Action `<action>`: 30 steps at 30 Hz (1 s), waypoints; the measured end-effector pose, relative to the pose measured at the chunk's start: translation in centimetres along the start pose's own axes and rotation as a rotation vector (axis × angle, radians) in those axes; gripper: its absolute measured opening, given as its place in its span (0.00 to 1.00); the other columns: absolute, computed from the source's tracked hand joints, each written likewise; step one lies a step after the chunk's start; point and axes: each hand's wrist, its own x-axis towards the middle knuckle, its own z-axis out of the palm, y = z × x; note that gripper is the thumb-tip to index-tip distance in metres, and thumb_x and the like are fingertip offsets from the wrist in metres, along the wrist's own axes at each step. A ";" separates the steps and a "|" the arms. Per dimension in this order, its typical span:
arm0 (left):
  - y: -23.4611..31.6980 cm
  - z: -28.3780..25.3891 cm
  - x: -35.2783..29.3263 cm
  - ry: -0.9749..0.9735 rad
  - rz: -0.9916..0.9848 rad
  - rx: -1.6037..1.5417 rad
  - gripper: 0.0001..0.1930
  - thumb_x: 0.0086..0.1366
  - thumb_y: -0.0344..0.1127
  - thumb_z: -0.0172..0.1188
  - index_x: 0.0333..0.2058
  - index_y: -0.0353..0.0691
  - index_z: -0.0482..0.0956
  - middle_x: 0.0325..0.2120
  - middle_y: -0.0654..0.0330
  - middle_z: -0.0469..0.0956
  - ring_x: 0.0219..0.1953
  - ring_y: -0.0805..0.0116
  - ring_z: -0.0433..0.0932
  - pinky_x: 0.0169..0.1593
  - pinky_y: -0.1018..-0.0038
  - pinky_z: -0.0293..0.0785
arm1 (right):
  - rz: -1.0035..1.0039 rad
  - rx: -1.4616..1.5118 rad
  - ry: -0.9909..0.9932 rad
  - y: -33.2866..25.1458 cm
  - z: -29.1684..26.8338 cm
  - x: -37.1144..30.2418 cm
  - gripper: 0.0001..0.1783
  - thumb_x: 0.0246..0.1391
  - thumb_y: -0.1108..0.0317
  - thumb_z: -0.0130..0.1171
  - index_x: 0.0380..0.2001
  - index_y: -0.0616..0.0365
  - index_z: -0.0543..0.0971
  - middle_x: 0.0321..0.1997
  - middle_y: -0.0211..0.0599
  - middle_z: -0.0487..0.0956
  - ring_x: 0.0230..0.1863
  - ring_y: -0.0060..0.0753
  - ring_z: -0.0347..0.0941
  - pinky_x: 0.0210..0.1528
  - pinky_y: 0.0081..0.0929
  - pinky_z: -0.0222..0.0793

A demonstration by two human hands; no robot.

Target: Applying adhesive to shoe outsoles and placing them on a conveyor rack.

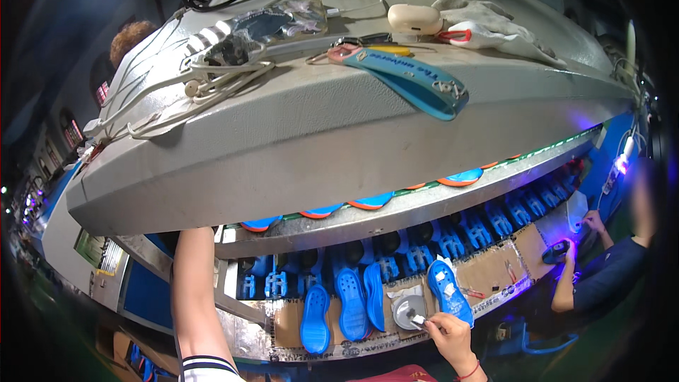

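Down low in the head view, the right hand (447, 331) has its fingers pinched narrow on a small white piece (419, 320), holding it right at the edge of a round grey tin (406, 309) that sits on the cardboard-covered bench (495, 269). Just beside that hand lies a blue sole (448, 290) with white patches on it, toe pointing up and away. To the left of the tin, three more blue soles (344, 308) lie side by side, one of them on its edge. The left arm (193, 297) rises straight up from the lower edge and vanishes under the big grey shelf (318, 141); the left hand is hidden, so I cannot tell what its fingers are doing. Beneath that shelf, a conveyor (396, 212) carries blue and orange soles along its rim, with blue racks (453, 240) behind the bench. On top of the shelf lie white cables (205, 78), a blue strap (410, 78) with keys, a beige case (416, 18) and a white rag (495, 28). Far right, another person in a dark blue sleeve (608, 276) has both hands at a dark object lit by purple light (559, 249).
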 end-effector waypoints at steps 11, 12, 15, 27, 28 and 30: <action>9.2 7.8 -21.2 -0.217 -0.231 0.040 0.12 0.61 0.24 0.58 0.43 0.38 0.68 0.32 0.62 0.71 0.21 0.83 0.69 0.21 0.84 0.63 | 0.029 0.038 -0.178 1.2 2.6 0.7 0.04 0.46 0.76 0.64 0.26 0.64 0.79 0.28 0.43 0.79 0.26 0.42 0.77 0.27 0.30 0.71; 5.9 7.6 -25.7 -0.258 -0.277 0.193 0.16 0.58 0.26 0.62 0.43 0.38 0.68 0.32 0.60 0.71 0.23 0.76 0.72 0.25 0.78 0.67 | 0.035 0.041 -0.199 1.3 3.0 0.7 0.04 0.46 0.76 0.64 0.26 0.64 0.79 0.28 0.43 0.79 0.26 0.42 0.77 0.27 0.30 0.71; -3.4 6.9 -38.3 -0.389 -0.453 0.574 0.29 0.50 0.35 0.71 0.45 0.31 0.64 0.41 0.44 0.69 0.40 0.45 0.73 0.47 0.59 0.70 | 0.059 0.071 -0.231 1.7 4.1 0.4 0.04 0.47 0.75 0.64 0.27 0.63 0.79 0.28 0.42 0.80 0.24 0.40 0.77 0.25 0.28 0.71; -4.6 8.2 -43.5 -0.346 -1.274 -0.228 0.23 0.58 0.31 0.66 0.47 0.31 0.65 0.32 0.58 0.72 0.30 0.73 0.74 0.27 0.78 0.75 | 0.073 0.055 -0.297 1.8 4.9 -1.0 0.05 0.48 0.74 0.64 0.29 0.63 0.79 0.30 0.41 0.80 0.22 0.34 0.76 0.23 0.24 0.69; -4.7 9.1 -44.5 -0.256 -1.239 -0.185 0.25 0.56 0.30 0.67 0.47 0.31 0.63 0.36 0.57 0.70 0.32 0.71 0.75 0.29 0.76 0.79 | 0.054 0.065 -0.282 2.0 5.2 -1.1 0.05 0.48 0.74 0.64 0.29 0.63 0.79 0.30 0.40 0.80 0.22 0.35 0.76 0.23 0.24 0.70; -4.7 10.7 -45.6 -0.214 -1.256 -0.143 0.28 0.54 0.30 0.69 0.48 0.33 0.60 0.39 0.56 0.69 0.35 0.65 0.76 0.33 0.72 0.82 | 0.066 0.074 -0.301 1.3 5.3 -0.9 0.05 0.48 0.74 0.64 0.29 0.63 0.79 0.30 0.40 0.80 0.23 0.35 0.76 0.23 0.24 0.70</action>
